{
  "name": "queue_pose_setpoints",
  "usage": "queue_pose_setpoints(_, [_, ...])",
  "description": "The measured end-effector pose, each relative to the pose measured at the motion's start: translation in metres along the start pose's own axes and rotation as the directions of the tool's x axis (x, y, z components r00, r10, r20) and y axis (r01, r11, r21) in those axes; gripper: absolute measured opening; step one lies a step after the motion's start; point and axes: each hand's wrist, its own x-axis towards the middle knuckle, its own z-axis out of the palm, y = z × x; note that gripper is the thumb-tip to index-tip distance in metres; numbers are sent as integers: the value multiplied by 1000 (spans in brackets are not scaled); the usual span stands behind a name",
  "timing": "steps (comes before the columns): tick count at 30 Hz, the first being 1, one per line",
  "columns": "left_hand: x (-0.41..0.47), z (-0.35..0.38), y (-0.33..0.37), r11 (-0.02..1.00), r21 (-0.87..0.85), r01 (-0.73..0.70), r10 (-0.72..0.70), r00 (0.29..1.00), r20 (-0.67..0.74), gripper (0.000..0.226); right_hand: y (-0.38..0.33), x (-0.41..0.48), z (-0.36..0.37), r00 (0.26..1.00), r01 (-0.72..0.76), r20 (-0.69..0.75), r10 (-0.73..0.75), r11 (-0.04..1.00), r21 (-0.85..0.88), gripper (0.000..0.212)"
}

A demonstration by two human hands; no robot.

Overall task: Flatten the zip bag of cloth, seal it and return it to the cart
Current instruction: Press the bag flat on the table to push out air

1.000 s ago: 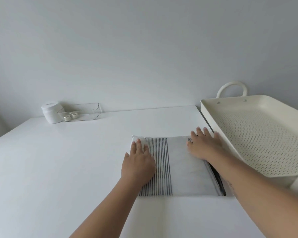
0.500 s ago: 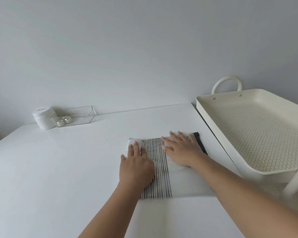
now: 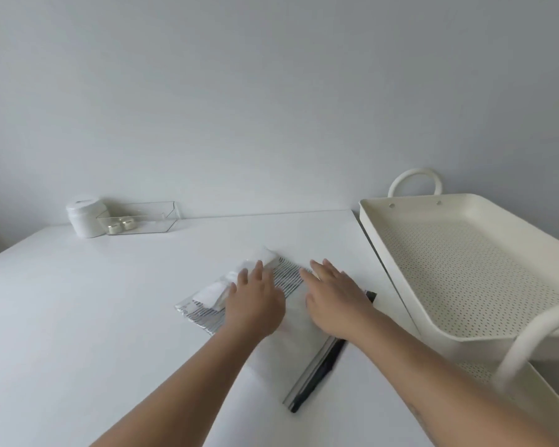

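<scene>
Pressing flat, both hands (image 3: 255, 304) (image 3: 336, 304) cover zip bag (image 3: 299, 337)

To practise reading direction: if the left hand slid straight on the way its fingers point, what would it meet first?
The left hand would likely meet the white cloth bulge inside the zip bag, just ahead of it; beyond lies the table.

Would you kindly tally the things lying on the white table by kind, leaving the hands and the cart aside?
Zip bag of cloth: 1
White jar: 1
Clear box: 1
Small round pots inside the box: 2
Total: 5
</scene>
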Motion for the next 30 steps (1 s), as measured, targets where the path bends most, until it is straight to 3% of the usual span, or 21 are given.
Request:
queue_pose_setpoints(2, [-21,17,10,996,-73,58,-52,996,78,60,-12,12,5,993,94,57,-101,989,114,52])
queue_pose_setpoints(5, [-37,29,6,996,-39,85,-81,993,85,62,-17,19,25,984,91,137,-111,985,145,51])
queue_pose_setpoints(12, [-34,26,-13,1000,14,5,-6,998,68,74,16,15,30,985,-116,128,114,993,2,64])
queue_pose_setpoints(19, [-8,8,-39,955,33,-294,284,942,178,71,21,-27,25,959,-247,141,244,969,6,70])
queue_pose_setpoints(23, [-3,-4,-39,936,199,-290,275,956,101,68,9,-44,17,947,-305,104,304,952,-4,71])
queue_pose_setpoints(25, [-11,-6,-30,950,194,-245,249,968,6,57,3,-42,11,965,-262,15,262,965,5,66])
queue_pose_setpoints(27, [-24,-1,-16,976,95,-194,198,980,-34,51,-7,-38,9,992,-118,-43,120,992,54,60])
queue_pose_setpoints(30, [-48,12,0,995,-42,-88,91,993,77,55,-16,-33,17,998,57,4,-57,994,97,55])
